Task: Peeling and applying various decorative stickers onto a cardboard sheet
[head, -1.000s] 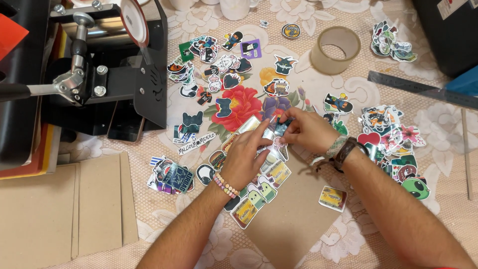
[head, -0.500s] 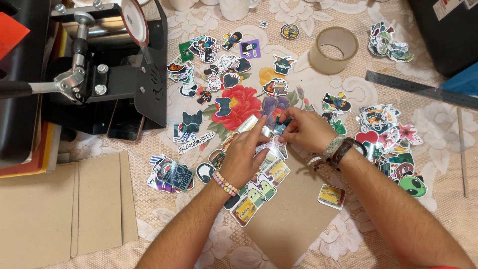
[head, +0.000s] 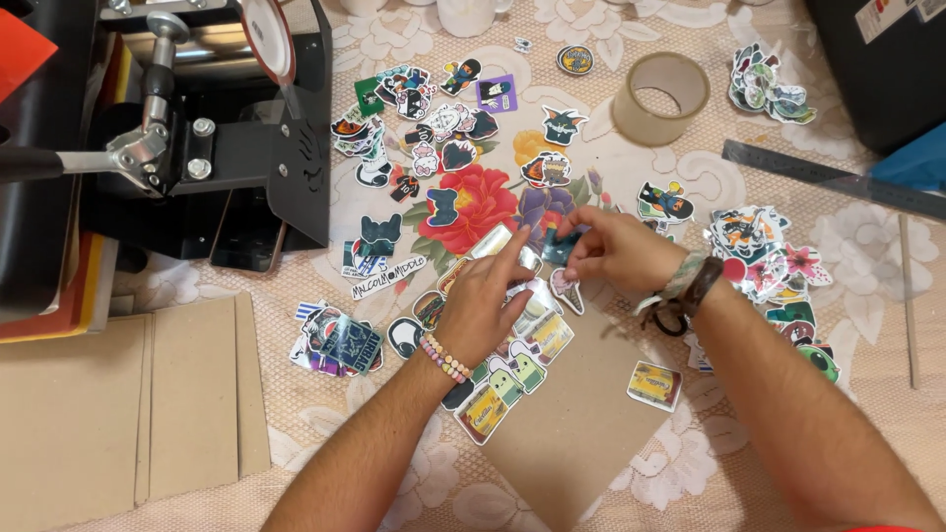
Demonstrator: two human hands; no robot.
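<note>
Stickers (head: 512, 369) already overlap in a row along the left edge of the brown cardboard sheet (head: 581, 424) on the counter (head: 867, 325), long axis slanting up-right, most cardboard bare, while the right hand (head: 616, 251) pinches a small dark sticker (head: 560, 246), left hand (head: 488, 305) loosely open beside it.
</note>
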